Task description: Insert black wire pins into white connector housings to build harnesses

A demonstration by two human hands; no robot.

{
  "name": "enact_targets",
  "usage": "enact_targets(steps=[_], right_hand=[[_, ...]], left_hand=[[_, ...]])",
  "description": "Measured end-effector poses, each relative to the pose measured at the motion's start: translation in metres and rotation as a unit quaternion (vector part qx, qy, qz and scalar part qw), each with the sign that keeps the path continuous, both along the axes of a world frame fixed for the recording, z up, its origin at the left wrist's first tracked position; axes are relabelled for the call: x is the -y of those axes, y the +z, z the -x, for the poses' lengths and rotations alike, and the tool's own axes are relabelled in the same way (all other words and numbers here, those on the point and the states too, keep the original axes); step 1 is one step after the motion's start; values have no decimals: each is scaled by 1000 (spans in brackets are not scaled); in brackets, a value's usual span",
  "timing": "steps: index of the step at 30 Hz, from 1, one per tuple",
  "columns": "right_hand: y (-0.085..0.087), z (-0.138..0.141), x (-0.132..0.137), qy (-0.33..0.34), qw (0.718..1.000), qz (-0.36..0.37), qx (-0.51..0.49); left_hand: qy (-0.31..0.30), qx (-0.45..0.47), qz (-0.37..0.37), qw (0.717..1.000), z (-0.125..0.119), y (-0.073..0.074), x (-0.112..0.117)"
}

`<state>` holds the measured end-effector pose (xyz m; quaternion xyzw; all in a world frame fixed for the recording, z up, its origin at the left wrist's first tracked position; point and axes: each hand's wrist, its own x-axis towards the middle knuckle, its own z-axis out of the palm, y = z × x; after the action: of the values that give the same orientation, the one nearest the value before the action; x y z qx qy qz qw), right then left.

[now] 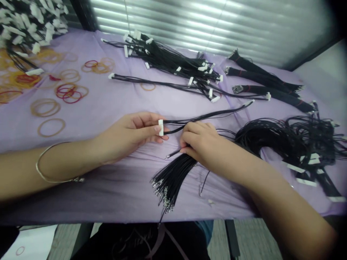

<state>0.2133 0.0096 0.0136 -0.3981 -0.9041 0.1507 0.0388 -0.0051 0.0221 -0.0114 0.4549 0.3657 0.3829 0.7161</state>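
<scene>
My left hand (pixel 130 134) pinches a small white connector (pixel 161 127) with black wires (pixel 206 116) running from it to the right across the purple cloth (pixel 114 104). My right hand (pixel 199 141) is closed over a single black wire (pixel 173 154) whose metal tip points left, just below the connector. Under that hand lies a bundle of loose black wires (pixel 173 177) with metal terminals fanned toward the table's front edge. A thin bangle circles my left wrist.
Finished cable harnesses (pixel 173 61) are piled at the back centre. Banded black bundles (pixel 265 83) lie at back right, and a large tangled coil (pixel 284 141) at right. Rubber bands (pixel 67 90) are scattered at left. Another connector pile (pixel 24 25) sits far left.
</scene>
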Motion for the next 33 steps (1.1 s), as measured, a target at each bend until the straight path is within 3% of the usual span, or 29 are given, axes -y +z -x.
enact_targets(steps=[3,7,13,18,27,33], right_hand=[[3,2,3,8,1000,0,-27],[7,7,6,-37,994,35,-101],[2,11,8,-57,976,20,-212],[2,15,10,-129,956,2,-265],[8,16,8,-188,943,69,-264],[8,16,8,-196,941,50,-272]], left_hand=[[-9,-11,-8,1000,1,-1,-1],[-20,-6,-3,1000,2,-1,-1],[-44,-53,-20,997,5,-1,0],[-61,-45,-34,997,5,0,0],[-93,-15,-23,995,4,1,-1],[-91,-30,-12,995,4,5,0]])
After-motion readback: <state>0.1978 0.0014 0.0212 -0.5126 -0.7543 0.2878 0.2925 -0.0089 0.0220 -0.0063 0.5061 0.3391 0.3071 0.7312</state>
